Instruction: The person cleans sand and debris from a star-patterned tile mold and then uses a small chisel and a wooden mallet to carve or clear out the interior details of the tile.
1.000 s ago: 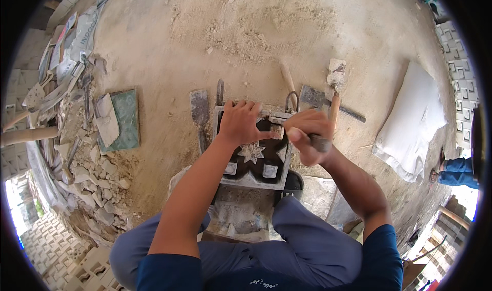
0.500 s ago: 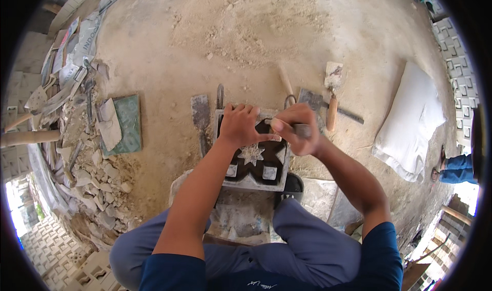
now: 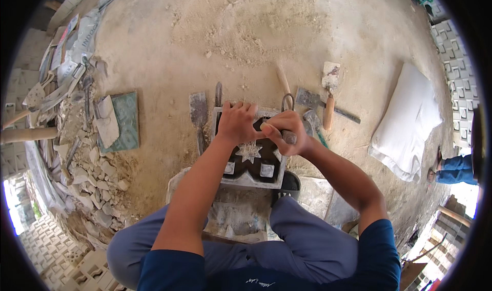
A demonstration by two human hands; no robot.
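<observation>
A square ventilation-block mould lies before my knees, with dark hollows, a pale star in the middle and small square blocks. My left hand is closed over the far left part of the mould, fingers on its far rim. Beside it, my right hand is a fist around a short hand tool with a grey, rounded handle end. The tool's working end is hidden by my hands above the far right part of the mould.
Left of the mould lie a flat scraper, a green tile and rubble. At the right are a trowel, a hammer-like tool and a white sack. A person's leg shows at the far right.
My right fist has shifted slightly left and nearer over the mould, with the tool still in it. My left hand stays on the mould. The whole view has shifted slightly.
</observation>
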